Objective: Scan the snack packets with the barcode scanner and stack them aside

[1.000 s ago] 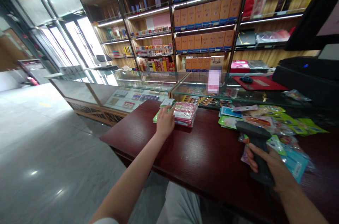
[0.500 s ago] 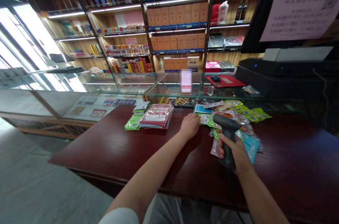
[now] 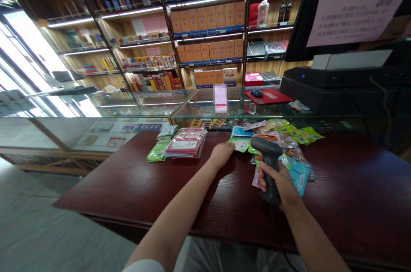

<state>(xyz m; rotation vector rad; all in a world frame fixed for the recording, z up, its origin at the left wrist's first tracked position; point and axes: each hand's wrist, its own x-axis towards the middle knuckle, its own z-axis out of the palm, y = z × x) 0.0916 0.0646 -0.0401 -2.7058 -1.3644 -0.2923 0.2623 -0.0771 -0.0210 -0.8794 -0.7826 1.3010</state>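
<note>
Surface (image 3: 128,186) of glossy, grained red-brown wood spans the lower frame. Right of centre sprawls a loose heap of crinkly plastic packets (image 3: 290,152), apparently the unsorted share; left of centre, 2 tidier piles, a squared pink-red stack (image 3: 186,142) and flat green sachets (image 3: 157,151), suggest work partly done. The right hand (image 3: 287,182) has its grip wrapped around a matte, pistol-shaped black scanner (image 3: 271,158) over the heap. The left hand (image 3: 221,155) meets a smooth green-and-white packet (image 3: 241,145) near centre; whether its grip has closed cannot be told.
</note>
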